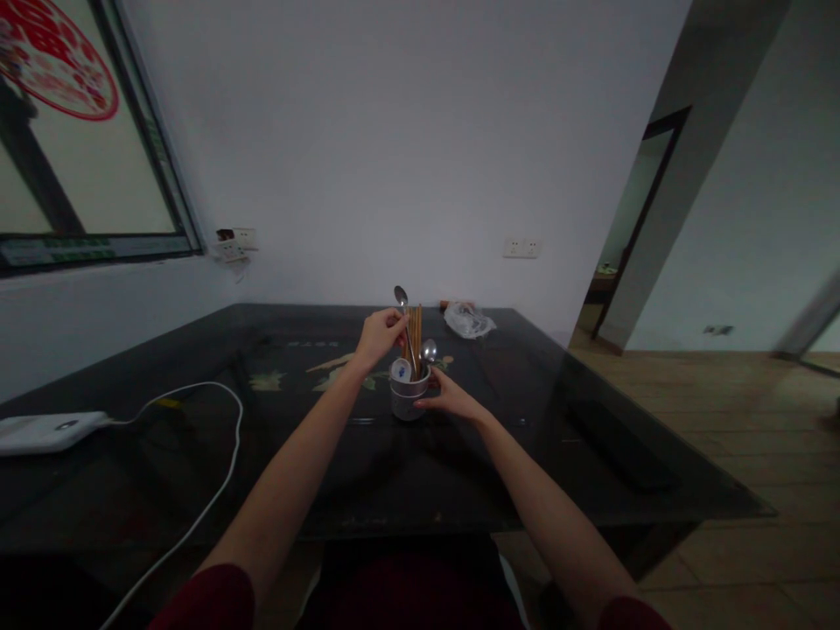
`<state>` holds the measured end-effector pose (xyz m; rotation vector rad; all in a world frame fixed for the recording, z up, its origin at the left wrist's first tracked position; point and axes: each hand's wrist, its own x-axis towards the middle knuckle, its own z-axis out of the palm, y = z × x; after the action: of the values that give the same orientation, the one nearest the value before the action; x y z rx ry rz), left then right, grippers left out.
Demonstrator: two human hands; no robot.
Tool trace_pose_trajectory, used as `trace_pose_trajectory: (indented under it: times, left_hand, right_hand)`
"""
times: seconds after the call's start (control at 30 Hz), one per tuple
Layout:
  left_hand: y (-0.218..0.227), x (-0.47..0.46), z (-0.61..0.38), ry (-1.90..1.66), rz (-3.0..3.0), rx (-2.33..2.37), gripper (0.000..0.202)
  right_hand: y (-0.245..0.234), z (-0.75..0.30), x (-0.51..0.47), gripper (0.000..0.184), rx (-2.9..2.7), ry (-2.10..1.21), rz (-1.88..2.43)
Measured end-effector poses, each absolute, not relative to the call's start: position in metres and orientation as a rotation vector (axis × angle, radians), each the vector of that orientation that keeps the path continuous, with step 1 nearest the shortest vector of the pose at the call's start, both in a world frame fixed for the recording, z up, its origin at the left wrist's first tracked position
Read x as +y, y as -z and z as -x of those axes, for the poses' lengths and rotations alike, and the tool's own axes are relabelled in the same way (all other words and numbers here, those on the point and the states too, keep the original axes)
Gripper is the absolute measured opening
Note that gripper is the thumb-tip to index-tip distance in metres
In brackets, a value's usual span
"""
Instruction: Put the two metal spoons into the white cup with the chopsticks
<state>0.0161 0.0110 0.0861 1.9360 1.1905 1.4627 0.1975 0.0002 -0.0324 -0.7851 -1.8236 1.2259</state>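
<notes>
A metal utensil cup [408,398] stands on the dark glass table [197,455] in front of me. It holds wooden chopsticks [416,328], a white spoon [401,371] and a short metal spoon [429,351]. My left hand [379,337] grips the handle of a long metal spoon [402,299] that rises out of the cup, bowl up. My right hand [451,398] rests against the right side of the cup, fingers curled on its wall.
A white device [45,431] with a white cable [216,490] lies at the table's left. A crumpled plastic bag [467,320] sits at the far edge. Loose chopsticks [330,362] lie behind the cup. An open doorway [630,227] and wooden floor are to the right.
</notes>
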Motion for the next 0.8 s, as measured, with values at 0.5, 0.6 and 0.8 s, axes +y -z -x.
trace_pose_trajectory:
  times: [0.5,0.6,0.8]
  left_hand:
    - [-0.087,-0.003,-0.030,-0.766,-2.412,1.859,0.028]
    - [-0.087,-0.007,-0.034,-0.635,-2.412,1.927,0.030]
    - [-0.085,-0.009,-0.037,-0.525,-2.398,1.984,0.030]
  right_hand:
    - [0.026,-0.187,-0.011,0.084,-1.843,-1.123,0.734]
    - [0.027,-0.186,-0.010,0.084,-1.838,-1.127,0.731]
    - [0.032,-0.186,-0.007,0.086,-1.829,-1.116,0.755]
